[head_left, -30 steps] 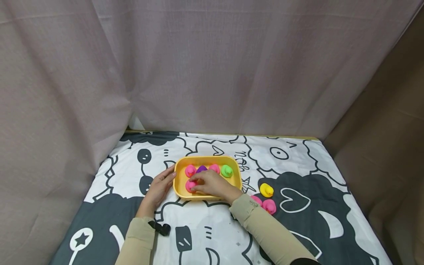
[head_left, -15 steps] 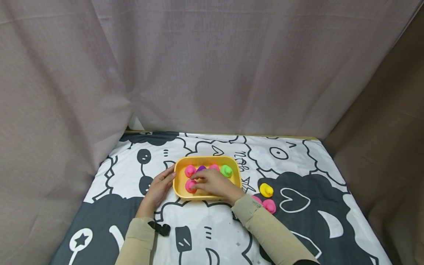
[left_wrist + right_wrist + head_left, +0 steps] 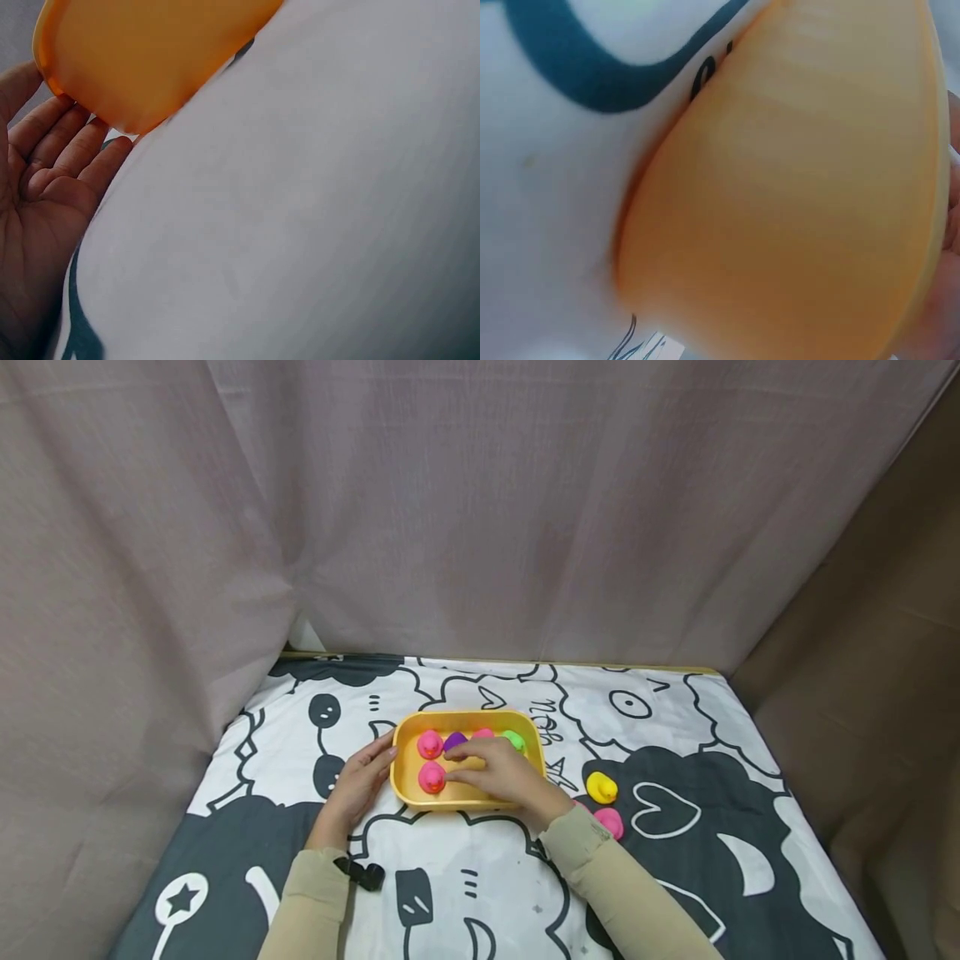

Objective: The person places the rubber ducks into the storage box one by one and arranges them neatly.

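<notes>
A yellow tray [image 3: 406, 791] holds several small rubber ducks. Two pink ones, a rear pink duck [image 3: 430, 744] and a front pink duck [image 3: 432, 777], sit at its left end. Along the back are a purple duck [image 3: 454, 742], another pink duck [image 3: 483, 733] and a green duck [image 3: 515, 741], the last two partly hidden by my right hand [image 3: 504, 770]. That hand is over the tray, thumb and fingers apart, with nothing seen between them, just right of the front pink duck. My left hand [image 3: 362, 785] touches the tray's left end; in the left wrist view its fingers [image 3: 82, 146] lie against the outer wall.
Right of the tray, a yellow duck [image 3: 602, 787] and a pink duck [image 3: 609, 822] rest on the patterned cloth [image 3: 442, 860]. A sliver of another pink duck shows by my right sleeve [image 3: 600, 860]. Grey curtains [image 3: 480, 527] hang behind and at both sides.
My right hand has let go of the front pink duck and drawn back to the right; that duck stays in the tray. The left hand keeps its place at the tray.
</notes>
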A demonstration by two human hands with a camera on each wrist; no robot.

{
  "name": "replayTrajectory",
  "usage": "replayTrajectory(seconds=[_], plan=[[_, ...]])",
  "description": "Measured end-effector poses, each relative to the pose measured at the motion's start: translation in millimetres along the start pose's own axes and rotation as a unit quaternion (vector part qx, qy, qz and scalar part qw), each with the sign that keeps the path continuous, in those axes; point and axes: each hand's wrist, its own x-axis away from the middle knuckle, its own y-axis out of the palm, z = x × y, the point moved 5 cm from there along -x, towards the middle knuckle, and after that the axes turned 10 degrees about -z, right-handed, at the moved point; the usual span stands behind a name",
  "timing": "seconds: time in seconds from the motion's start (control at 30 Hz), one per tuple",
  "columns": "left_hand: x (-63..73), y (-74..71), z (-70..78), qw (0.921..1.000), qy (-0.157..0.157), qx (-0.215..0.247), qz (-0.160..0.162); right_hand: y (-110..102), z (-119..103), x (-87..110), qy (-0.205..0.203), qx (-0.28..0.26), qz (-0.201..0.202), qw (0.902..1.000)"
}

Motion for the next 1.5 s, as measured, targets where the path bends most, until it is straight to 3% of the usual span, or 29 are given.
replayTrajectory(seconds=[0.27, 0.57, 0.77, 0.9, 1.17, 1.33, 1.5], plan=[[0.5, -0.5, 1.5, 1.0000, 0.000, -0.002, 0.002, -12, 0, 16.0, 0.002, -0.023, 0.040, 0.9989], [-1.0, 0.3, 1.0, 1.0000, -0.004, -0.005, -0.001, -20, 13, 44.1, 0.069, -0.052, 0.094, 0.9919], [-1.6, 0.3, 1.7, 1.0000, 0.004, -0.007, -0.001, -37, 21, 62.9, 0.033, -0.028, 0.152, 0.9874], [-1.7, 0.1, 0.9, 1.0000, 0.005, -0.003, -0.002, -52, 28, 76.3, 0.019, -0.018, 0.171, 0.9849], [-0.7, -0.6, 0.0, 1.0000, 0.004, 0.004, 0.001, -79, 53, 105.6, 0.073, -0.021, 0.194, 0.9781], [-1.0, -1.5, -1.3, 1.0000, 0.002, 0.009, 0.003, -88, 74, 120.9, 0.096, -0.027, 0.206, 0.9735], [-1.1, -2.2, -2.2, 0.9999, -0.004, 0.010, 0.006, -93, 94, 135.2, 0.148, -0.029, 0.207, 0.9666]])
